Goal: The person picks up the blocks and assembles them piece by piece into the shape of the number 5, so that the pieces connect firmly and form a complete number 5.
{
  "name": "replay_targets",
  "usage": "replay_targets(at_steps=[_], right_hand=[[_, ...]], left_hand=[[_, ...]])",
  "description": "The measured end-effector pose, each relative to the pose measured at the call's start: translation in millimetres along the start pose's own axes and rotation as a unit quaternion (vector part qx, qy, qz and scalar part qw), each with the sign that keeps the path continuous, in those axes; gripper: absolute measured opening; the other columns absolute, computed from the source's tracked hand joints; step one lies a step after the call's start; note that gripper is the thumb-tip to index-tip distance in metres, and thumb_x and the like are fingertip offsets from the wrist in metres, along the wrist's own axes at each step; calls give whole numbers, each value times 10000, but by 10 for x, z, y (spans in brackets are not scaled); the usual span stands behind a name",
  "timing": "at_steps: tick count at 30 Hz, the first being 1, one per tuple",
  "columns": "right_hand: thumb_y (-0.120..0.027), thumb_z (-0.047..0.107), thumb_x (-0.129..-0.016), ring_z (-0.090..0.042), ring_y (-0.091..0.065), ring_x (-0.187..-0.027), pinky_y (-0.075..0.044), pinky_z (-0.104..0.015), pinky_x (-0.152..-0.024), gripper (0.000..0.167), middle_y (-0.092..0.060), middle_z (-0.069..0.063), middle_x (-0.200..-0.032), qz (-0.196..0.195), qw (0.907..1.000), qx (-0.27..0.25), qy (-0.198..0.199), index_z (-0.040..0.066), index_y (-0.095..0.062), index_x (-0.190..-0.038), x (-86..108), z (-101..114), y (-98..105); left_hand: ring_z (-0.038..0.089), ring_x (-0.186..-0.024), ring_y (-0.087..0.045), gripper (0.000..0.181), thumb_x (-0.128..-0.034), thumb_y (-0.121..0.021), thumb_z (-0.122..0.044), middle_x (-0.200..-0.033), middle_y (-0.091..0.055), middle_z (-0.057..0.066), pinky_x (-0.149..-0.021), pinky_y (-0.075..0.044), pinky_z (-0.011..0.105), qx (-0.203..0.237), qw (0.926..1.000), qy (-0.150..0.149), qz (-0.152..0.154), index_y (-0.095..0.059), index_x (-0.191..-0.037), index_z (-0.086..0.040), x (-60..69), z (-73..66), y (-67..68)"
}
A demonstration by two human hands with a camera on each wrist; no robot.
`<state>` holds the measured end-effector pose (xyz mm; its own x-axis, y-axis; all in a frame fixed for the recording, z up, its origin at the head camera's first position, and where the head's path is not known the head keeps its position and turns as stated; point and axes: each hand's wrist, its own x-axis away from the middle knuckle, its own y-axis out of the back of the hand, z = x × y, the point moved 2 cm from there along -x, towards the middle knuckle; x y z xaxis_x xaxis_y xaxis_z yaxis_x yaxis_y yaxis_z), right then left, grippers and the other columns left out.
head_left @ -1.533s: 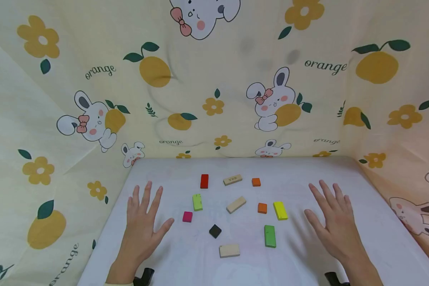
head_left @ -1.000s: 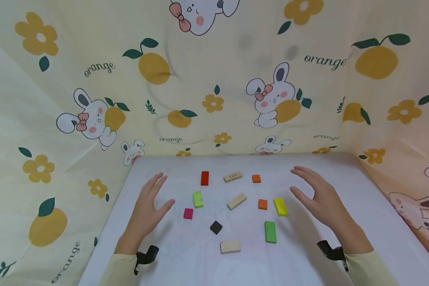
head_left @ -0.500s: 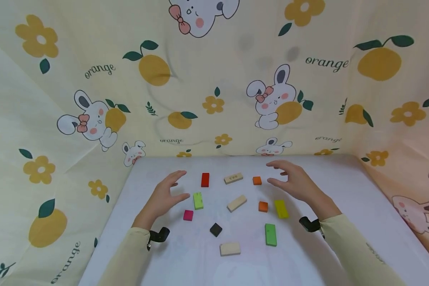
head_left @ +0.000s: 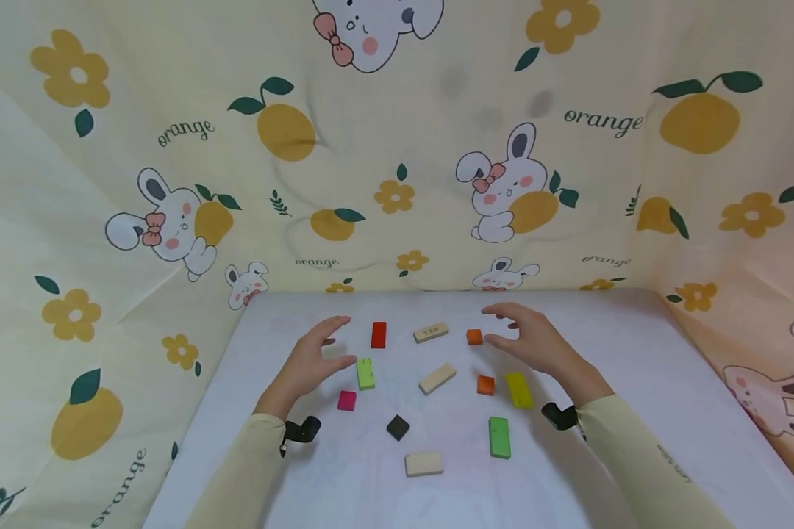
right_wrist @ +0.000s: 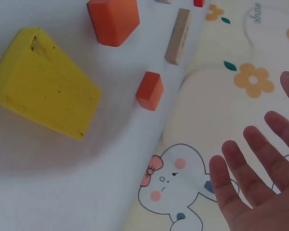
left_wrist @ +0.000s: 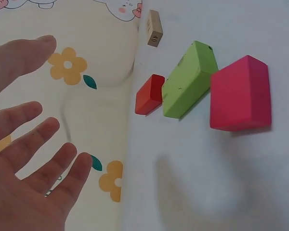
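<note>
Both hands hover over a white table and hold nothing. My left hand (head_left: 307, 360) has loosely bent fingers, with the thumb apart; nearest it are a lime-green block (head_left: 365, 374), a red block (head_left: 378, 335) and a magenta cube (left_wrist: 238, 96). On the other side, my right hand (head_left: 536, 342) is held likewise, its thumb tip beside the far orange block (head_left: 474, 337) in the head view. A second orange block (head_left: 486, 386) and a yellow block (right_wrist: 48, 84) lie below that hand. In the wrist views, neither hand touches a block.
Between the hands lie a wooden block with lettering (head_left: 431, 333) and a slanted plain wooden block (head_left: 437, 379). Closer to the front are a black cube (head_left: 398, 427), a pale block (head_left: 423, 464) and a green block (head_left: 499, 438). A patterned cloth (head_left: 370, 242) surrounds the table (head_left: 344, 492).
From either side, both hands have moved inward toward the blocks, and their spread fingers have become loosely bent. The blocks stay where they were.
</note>
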<state>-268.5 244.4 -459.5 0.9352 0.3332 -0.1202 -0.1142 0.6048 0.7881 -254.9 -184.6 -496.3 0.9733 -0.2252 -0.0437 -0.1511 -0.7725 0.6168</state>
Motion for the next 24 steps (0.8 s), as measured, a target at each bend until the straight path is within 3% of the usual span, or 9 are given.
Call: replay_targets(at_steps=[9,18,24], right_hand=[[-805,170,-996,-398,-577,-1308,-535,-594,-1048,504,-614,-128,-1497,120,9999,-72,72,98,-651,-1472,-156,-4,-116],[-818,238,-994,-421,-572,-1328,-523,-597,-1066,511,-621,-121,-1494,204,9997,-132,69,102,-659,-1460,-237,22,-184],[-802,198,-1003,-408,-582,-1306,-525,-600,-1061,490,-619,-149,-1491,183,9997,-129,97,86,-657,-1458,-279,-8,-188]], left_hand=[[423,-1426,-529,760,-963,-853,-244,-1686,-433,66,-1070,-527,587,-51,9999,-129,-32,-499,-1634,-218,-164,-75,16],[419,-1440,-514,751,-962,-849,-233,-1694,-425,56,-1091,-507,599,-110,9999,-58,81,-504,-1629,-231,-254,-118,-3],[407,-1440,-518,748,-972,-841,-247,-1689,-431,71,-1085,-522,565,-200,9997,30,167,-497,-1635,-221,-332,-114,9]])
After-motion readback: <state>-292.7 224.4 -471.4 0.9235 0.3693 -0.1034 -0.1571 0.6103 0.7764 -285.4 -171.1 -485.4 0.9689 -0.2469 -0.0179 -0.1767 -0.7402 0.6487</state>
